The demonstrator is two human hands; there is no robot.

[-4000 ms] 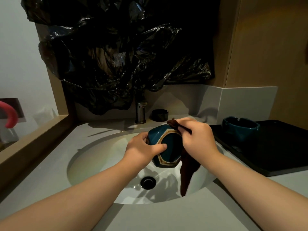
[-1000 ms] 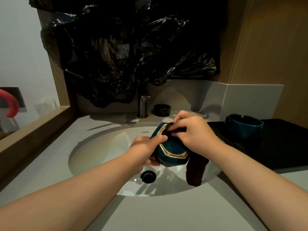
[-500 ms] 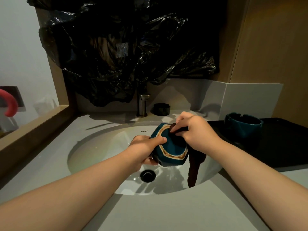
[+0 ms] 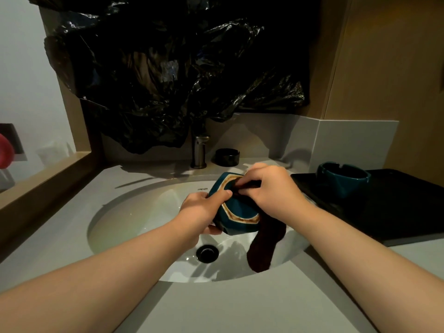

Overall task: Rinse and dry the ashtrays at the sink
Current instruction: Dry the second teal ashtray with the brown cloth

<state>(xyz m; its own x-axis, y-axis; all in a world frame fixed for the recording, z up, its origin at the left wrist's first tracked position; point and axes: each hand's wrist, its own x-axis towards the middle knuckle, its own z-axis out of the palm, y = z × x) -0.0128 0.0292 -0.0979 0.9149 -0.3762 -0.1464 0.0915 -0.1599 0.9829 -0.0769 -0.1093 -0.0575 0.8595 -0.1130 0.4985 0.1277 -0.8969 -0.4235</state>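
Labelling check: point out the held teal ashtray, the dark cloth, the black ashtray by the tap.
held teal ashtray point(image 4: 240, 209): head view, teal face inside tan ring.
dark cloth point(image 4: 262, 249): head view, hanging end.
black ashtray point(image 4: 227, 157): head view, side wall.

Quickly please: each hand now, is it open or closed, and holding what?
Left hand: closed, gripping the teal ashtray.
Right hand: closed, pinching the dark cloth against the ashtray.

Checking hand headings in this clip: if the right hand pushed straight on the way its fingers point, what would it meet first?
The teal ashtray: the right hand pinches the dark cloth against its rim, fingers pointing left. Beyond that, probably the left hand gripping the ashtray, though depth is unclear.
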